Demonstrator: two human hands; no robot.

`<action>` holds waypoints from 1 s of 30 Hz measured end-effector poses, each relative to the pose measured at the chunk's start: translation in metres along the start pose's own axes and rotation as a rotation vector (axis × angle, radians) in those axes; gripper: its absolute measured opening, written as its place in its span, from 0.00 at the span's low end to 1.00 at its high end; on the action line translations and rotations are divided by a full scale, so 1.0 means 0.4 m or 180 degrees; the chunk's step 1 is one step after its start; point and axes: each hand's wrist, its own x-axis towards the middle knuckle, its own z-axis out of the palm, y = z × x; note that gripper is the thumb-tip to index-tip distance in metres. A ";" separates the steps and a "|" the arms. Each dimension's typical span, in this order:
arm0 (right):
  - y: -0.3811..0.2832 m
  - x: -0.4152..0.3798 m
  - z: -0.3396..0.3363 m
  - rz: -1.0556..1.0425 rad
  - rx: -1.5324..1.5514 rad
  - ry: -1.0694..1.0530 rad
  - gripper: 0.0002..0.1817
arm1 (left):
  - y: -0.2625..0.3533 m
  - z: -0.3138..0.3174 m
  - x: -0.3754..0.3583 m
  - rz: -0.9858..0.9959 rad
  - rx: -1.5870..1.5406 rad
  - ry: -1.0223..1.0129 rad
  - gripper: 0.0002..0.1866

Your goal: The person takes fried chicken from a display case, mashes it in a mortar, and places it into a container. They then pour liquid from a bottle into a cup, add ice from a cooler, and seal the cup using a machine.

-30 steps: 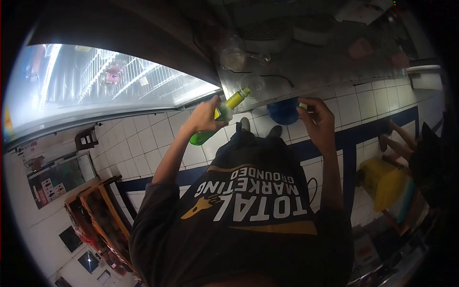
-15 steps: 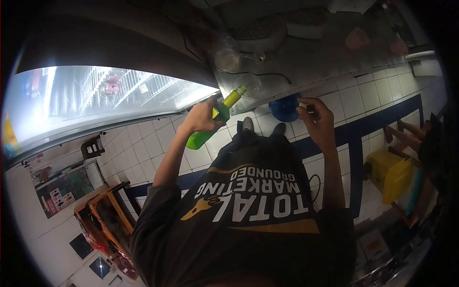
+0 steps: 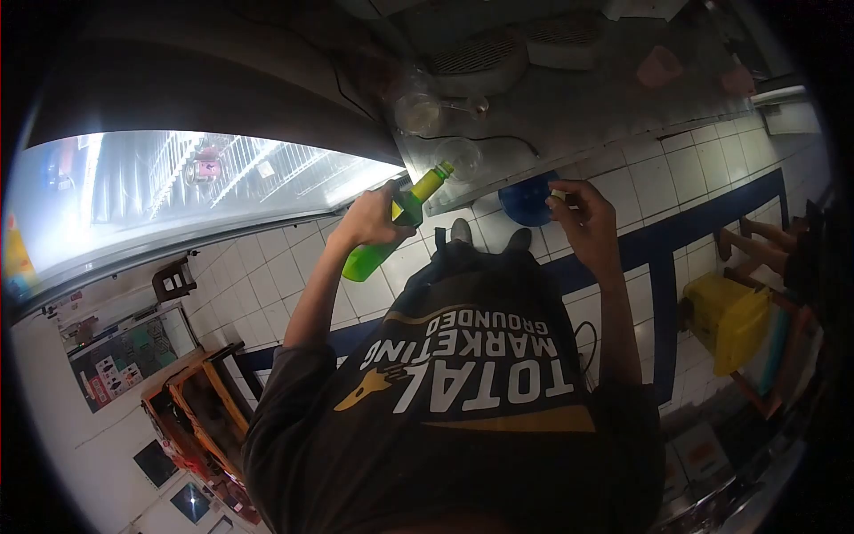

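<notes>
Left grip [image 3: 372,216]'s wrapped around the green bottle [image 3: 378,249], which is tilted, mouth right by the clear cup [image 3: 463,158] on the desk [image 3: 578,120]. Right grip [image 3: 559,198]'s pinching some small pale thing [image 3: 558,194], near the blue bowl [image 3: 523,201].

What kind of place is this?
Probably a small shop or snack-bar prep area, though no sign settles it: a lit cooler with wire shelves, a long counter with clear cups, and a white tiled floor.

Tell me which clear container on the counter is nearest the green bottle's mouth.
The front container, near the edge of the counter, beside the bottle mouth; the rear container sits farther back.
</notes>
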 end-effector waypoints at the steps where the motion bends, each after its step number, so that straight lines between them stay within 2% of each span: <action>1: 0.002 0.000 0.001 0.0015 0.0001 -0.0002 0.13 | 0.001 -0.002 0.000 -0.0010 -0.0002 -0.0014 0.38; 12: -0.007 -0.011 0.011 0.0072 -0.0061 0.0084 0.11 | 0.014 0.001 -0.005 0.0111 -0.0152 0.0191 0.36; 19: 0.016 -0.017 0.032 0.0126 0.0247 0.0069 0.12 | 0.026 -0.003 -0.011 0.0117 -0.0403 0.0321 0.36; 24: -0.006 -0.008 0.068 0.0475 0.0312 -0.0056 0.13 | 0.007 0.036 0.000 0.0541 -0.0747 0.0932 0.36; 27: -0.004 0.017 0.099 0.0231 0.0031 -0.0256 0.14 | 0.007 0.067 0.019 0.0638 -0.1010 0.1188 0.37; 30: 0.009 0.042 0.147 -0.0342 0.0351 -0.0111 0.15 | 0.019 0.089 0.031 0.0790 -0.1152 0.1495 0.37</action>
